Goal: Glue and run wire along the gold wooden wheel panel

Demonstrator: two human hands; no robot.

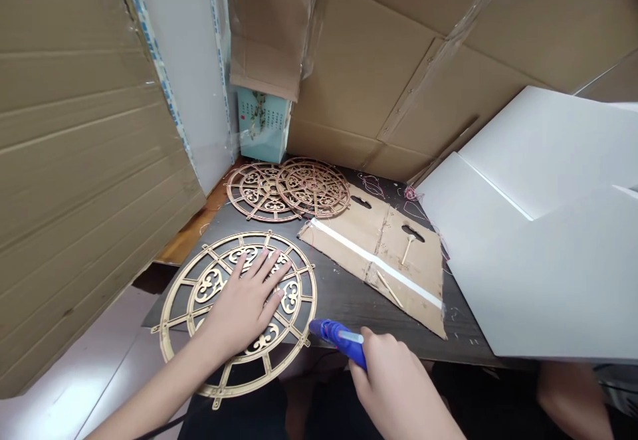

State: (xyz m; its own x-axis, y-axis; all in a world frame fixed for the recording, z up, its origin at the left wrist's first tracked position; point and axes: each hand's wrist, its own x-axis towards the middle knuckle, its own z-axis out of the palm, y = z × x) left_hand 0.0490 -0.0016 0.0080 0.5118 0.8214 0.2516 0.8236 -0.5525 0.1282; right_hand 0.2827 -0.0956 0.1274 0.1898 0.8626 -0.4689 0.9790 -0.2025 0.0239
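A round openwork wooden panel [313, 297] with spokes and scroll ornaments lies at the near edge of the dark table, partly overhanging it. My left hand [254, 294] rests flat on its middle, fingers spread, covering some scrolls. My right hand [386, 367] grips a blue hot glue gun [331, 332] with a clear glue stick showing at its back. The gun's nozzle points left and reaches the panel's right rim; whether it touches cannot be seen.
Two similar round panels [319, 187] overlap at the back. A cardboard sheet [359, 227] with a white stripe carries thin wooden sticks [407, 250]. Reddish thread [409, 192] lies behind it. A turquoise box [264, 124] stands at the back, white boards [498, 260] at right, cardboard walls [369, 68] around. Another person's arm [573, 393] shows lower right.
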